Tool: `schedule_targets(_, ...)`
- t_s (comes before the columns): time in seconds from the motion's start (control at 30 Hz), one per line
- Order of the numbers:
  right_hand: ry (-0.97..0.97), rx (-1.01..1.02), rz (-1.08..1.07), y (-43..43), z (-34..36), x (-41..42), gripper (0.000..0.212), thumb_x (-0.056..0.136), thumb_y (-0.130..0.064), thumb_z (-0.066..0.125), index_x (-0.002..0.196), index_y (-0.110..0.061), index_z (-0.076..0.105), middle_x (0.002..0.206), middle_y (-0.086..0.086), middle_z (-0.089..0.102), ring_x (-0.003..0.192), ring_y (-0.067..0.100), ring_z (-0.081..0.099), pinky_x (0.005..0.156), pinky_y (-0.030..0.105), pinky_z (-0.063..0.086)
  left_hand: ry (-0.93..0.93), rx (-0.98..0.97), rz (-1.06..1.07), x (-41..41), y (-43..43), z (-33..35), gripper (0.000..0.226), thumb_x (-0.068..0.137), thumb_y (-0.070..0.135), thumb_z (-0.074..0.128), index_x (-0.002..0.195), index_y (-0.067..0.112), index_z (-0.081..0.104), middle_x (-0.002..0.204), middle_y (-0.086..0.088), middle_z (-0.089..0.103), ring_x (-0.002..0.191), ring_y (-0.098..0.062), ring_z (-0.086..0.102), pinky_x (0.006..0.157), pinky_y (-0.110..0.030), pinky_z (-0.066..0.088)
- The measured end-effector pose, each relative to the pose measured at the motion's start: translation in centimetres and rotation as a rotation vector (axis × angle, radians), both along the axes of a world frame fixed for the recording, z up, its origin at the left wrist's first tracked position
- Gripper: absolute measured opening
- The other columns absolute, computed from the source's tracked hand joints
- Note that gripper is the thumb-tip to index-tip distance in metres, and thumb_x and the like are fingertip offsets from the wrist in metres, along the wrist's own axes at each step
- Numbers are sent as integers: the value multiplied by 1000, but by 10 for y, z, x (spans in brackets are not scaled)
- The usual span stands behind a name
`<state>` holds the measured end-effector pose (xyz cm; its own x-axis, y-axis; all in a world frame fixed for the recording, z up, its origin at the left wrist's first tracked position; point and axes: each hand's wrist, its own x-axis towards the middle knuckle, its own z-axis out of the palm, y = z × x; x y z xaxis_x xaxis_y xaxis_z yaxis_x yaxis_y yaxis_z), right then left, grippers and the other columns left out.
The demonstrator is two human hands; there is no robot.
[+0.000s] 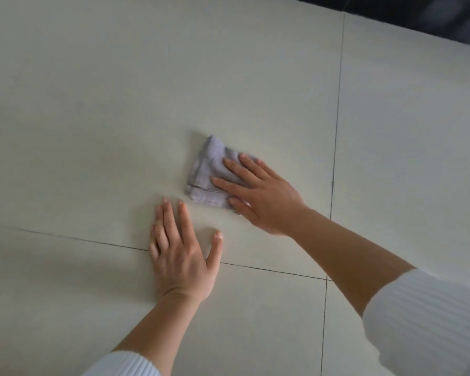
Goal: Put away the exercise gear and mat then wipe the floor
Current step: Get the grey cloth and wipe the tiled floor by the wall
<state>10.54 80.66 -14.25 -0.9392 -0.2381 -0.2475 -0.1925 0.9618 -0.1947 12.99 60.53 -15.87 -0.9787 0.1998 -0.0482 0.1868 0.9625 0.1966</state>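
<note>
The one folded pale lilac cloth lies on the cream tiled floor under the right hand, pressed by flat straight fingers. The left hand rests open-palmed on the tile just beside it, holding nothing.

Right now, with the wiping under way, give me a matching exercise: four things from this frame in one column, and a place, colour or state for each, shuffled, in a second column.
Column one
1. left hand
2. right hand
3. cloth
4. right sleeve

Column two
A. white and ribbed
B. flat on bare floor tile
C. pale lilac, folded
D. fingers spread, pressing down on the cloth

Pairs: 1-B, 2-D, 3-C, 4-A.
</note>
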Motion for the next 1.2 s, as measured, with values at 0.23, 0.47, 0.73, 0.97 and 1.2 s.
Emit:
schedule_targets(0.23, -162, 119, -926, 57, 21, 115, 50, 100, -49, 17, 149, -48, 3, 162, -4, -3, 148, 22, -5, 120, 42, -1, -65, -13, -36, -2, 2, 1, 82, 85, 58, 30, 146, 3, 25, 152, -23, 24, 139, -37, 21, 106, -47, 19)
schedule_targets(0.47, -263, -11, -604, -63, 37, 146, 49, 101, -44, 24, 148, -49, 11, 160, -2, -10, 146, 32, -13, 118, 40, -9, -124, -7, -69, -1, -2, 5, 81, 85, 54, 34, 146, 2, 23, 152, -24, 21, 140, -38, 21, 107, -49, 22)
schedule_targets(0.73, -190, 135, -335, -18, 28, 215, 51, 97, -50, 23, 148, -47, 16, 159, -2, 18, 146, 27, 18, 118, 47, 17, -87, 35, -66, -1, 0, 2, 81, 83, 57, 30, 145, 4, 26, 153, -22, 21, 139, -36, 22, 107, -47, 20)
schedule_targets(0.97, -181, -132, -943, 3, 24, 150, 58, 94, -53, 29, 148, -49, 9, 160, -5, -13, 145, 23, -20, 118, 43, -4, -145, 38, -125, 1, -6, 2, 85, 88, 61, 28, 150, 9, 6, 158, -17, -1, 145, -29, -2, 114, -45, 7)
schedule_targets(1.2, -39, -239, -631, -91, 9, 114, 51, 97, -54, 20, 147, -46, 21, 161, -1, -10, 145, 26, -22, 116, 36, -18, -299, 370, -270, -20, -59, 6, 64, 93, 40, 18, 149, 8, 16, 158, -4, 6, 146, -14, 1, 113, -19, -5)
